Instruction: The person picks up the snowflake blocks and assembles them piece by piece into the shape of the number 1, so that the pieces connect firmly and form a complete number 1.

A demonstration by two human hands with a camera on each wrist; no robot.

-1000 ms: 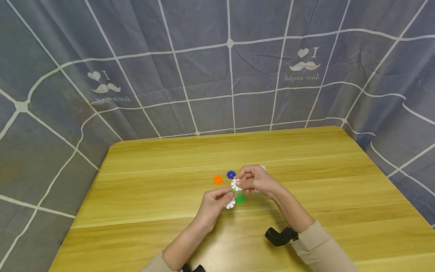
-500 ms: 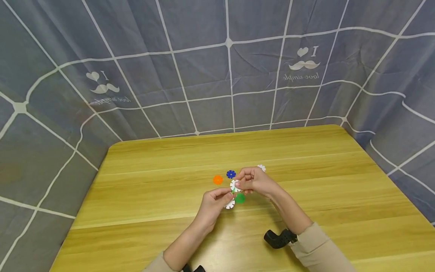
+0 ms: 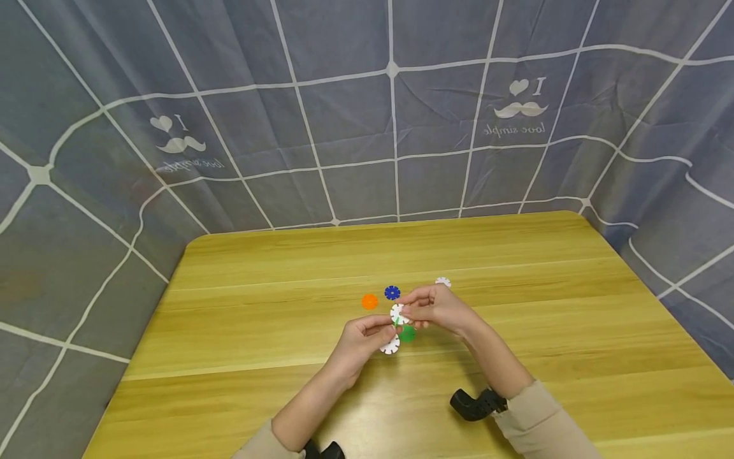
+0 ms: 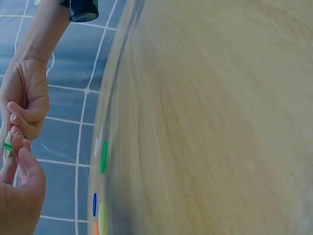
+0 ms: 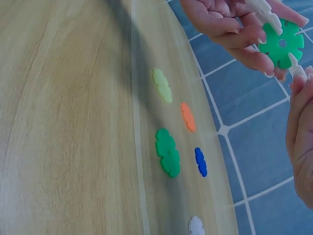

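My left hand (image 3: 362, 341) pinches a notched green plastic disc (image 5: 282, 45) and a white notched disc (image 3: 390, 345), which meets the green one's edge. Just right of it and slightly farther off, my right hand (image 3: 444, 310) pinches another white notched disc (image 3: 397, 312) between thumb and fingers. This white disc's rim sits at the opposite edge of the green disc, which looks edge-on from the head. Both hands are raised above the table, fingertips nearly together. In the left wrist view, fingers hide most of the discs.
On the wooden table (image 3: 258, 331) lie an orange disc (image 3: 369, 301), a blue disc (image 3: 392, 292), a green disc (image 3: 408, 333) and a white disc (image 3: 443, 282). A pale yellow-green disc (image 5: 162, 85) shows in the right wrist view. A grey gridded curtain (image 3: 355, 127) surrounds the table.
The right hand has shifted slightly nearer the person, baring more of the white disc on the table behind it. Both hands keep their pinch on the discs.
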